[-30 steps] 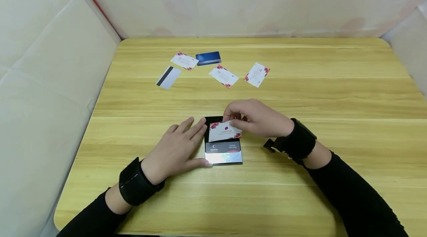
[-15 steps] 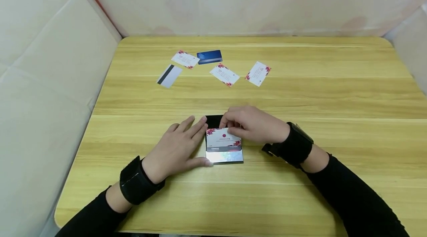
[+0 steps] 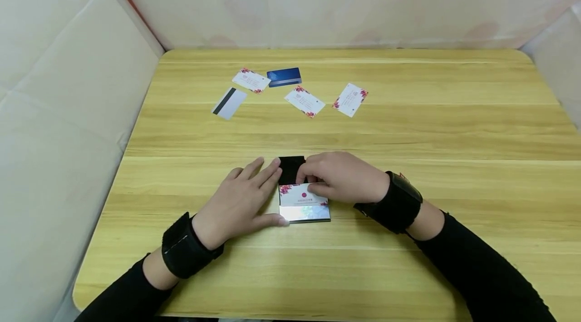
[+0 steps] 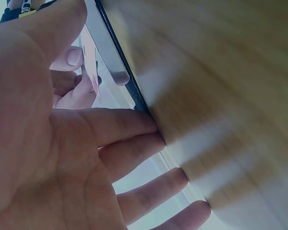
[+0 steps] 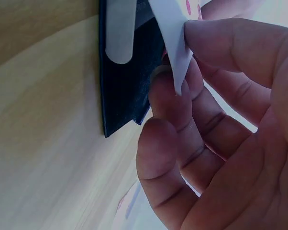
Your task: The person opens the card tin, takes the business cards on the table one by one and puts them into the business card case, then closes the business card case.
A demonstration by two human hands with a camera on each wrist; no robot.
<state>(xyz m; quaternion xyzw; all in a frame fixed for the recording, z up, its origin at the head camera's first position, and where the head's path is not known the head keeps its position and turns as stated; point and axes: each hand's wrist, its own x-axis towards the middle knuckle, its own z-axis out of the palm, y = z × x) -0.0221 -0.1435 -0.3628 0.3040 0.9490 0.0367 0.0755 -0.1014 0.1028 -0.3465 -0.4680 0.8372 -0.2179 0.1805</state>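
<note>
A black card case point(image 3: 290, 170) with a shiny silver pocket point(image 3: 304, 213) lies flat on the table in the head view. My right hand point(image 3: 342, 176) pinches a white business card point(image 3: 292, 195) with red flowers between thumb and curled fingers. The card's lower edge is hidden behind the silver pocket. In the right wrist view the card point(image 5: 175, 45) slants away from the black case point(image 5: 129, 91). My left hand point(image 3: 245, 202) lies with straight, spread fingers along the case's left side, its thumb at the lower left corner. The left wrist view shows its fingertips point(image 4: 153, 139) at the case's edge.
Toward the back of the wooden table point(image 3: 431, 130) lie flowered white cards point(image 3: 305, 102), a blue card point(image 3: 284, 77) and a grey card with a dark stripe point(image 3: 229, 104). One flowered card point(image 3: 251, 80) touches the blue card. Pale cloth walls stand behind and to the left.
My right hand has moved toward the person with the business card, whose lower edge has gone down into the silver pocket, covering the dark card there. The left hand has stayed in place.
</note>
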